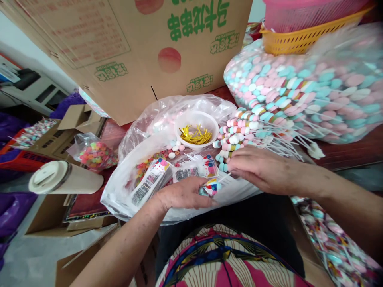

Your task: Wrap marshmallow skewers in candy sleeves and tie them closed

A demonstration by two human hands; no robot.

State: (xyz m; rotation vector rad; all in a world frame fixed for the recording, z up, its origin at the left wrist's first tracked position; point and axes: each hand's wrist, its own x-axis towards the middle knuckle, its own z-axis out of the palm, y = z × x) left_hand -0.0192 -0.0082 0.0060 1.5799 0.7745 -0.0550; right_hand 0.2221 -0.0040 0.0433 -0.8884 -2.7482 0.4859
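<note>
My left hand (187, 195) is closed round a candy skewer in a colourful printed wrapper (213, 185), low over the white plastic sheet (116, 195). A short white stick (229, 174) slants from that wrapper up to the fingertips of my right hand (260, 167), which are pinched together on it. Just beyond the right fingers lies a pile of unwrapped candy skewers (239, 135), pink, blue and white, their sticks pointing right. Flat printed wrappers (151, 183) rest beside my left hand. Behind them, a white bowl (196, 115) holds gold twist ties (196, 135).
A large cardboard box (137, 67) stands at the back. To the right are a big clear bag of candies (335, 83) and a yellow basket (299, 38). A white tumbler (66, 177) lies left, near a bag of gummy rings (97, 153). Wrapped skewers (335, 239) fill a box at lower right.
</note>
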